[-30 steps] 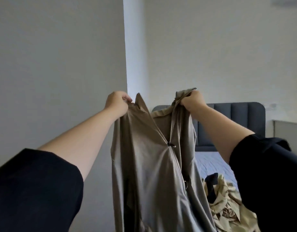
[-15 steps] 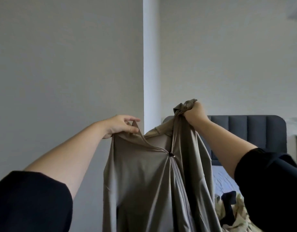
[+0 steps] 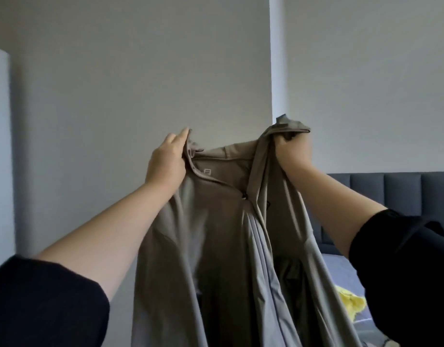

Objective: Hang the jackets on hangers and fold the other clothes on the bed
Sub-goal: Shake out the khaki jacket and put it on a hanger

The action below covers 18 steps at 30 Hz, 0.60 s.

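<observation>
Head view, forward past both forearms: holds a taupe jacket (image 3: 215, 246) up in front of a bare wall (image 3: 140, 83), clear of the bed (image 3: 341, 267) at the right. Grips the collar's left end with the left hand (image 3: 167, 161), fingers pointing up along the fabric edge; cannot see how the thumb lies. Clamps the right hand (image 3: 294, 151) in a full fist round a bunched wad of the collar's other end, with a flap of cloth poking out above the knuckles. Carries nothing else in either hand.

Lets the garment hang straight down from the two holds: long axis vertical, neckline strung across between the hands, right end a touch higher. Shows a small printed logo (image 3: 207, 172) inside the neck and a dark zip pull (image 3: 244, 195) just below it, so probably turns the open front toward the person. Loses the hem past the bottom of the view.

Reads as the spreading-out step before hanging: shoulders found, no hanger visible anywhere. Calls next for one hand to let go and fetch a hanger. Looks easier to free the left, with the right fist kept as the carrying hold. Cannot tell on which side a hanger lies. Risks the smooth-looking cloth sagging sideways once held at one end only.

Spots a yellow garment (image 3: 351, 304) on the bed below the right forearm, well short of the headboard (image 3: 391, 194), not yet folded.
</observation>
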{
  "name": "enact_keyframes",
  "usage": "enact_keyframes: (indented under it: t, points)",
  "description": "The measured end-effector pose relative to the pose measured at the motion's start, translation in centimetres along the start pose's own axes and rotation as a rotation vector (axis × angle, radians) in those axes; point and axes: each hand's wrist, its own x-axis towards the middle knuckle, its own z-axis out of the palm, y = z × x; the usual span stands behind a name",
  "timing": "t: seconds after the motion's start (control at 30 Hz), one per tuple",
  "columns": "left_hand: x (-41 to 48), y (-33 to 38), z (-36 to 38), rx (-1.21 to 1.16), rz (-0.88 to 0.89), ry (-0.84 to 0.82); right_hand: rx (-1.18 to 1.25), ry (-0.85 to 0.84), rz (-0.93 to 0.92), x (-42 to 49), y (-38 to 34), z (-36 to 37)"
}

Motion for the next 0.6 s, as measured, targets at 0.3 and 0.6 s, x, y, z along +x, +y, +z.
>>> enact_keyframes:
  t: [0.3, 0.6]
  points:
    - [-4.2, -6.3, -0.9, 0.713, 0.183, -0.564, 0.253, -0.644, 0.626, -5.2, 2.9, 7.3]
    - [-6.0, -11.1, 0.0, 0.354, -0.289, -0.363, 0.406, -0.698, 0.574, -8.5, 5.1, 9.0]
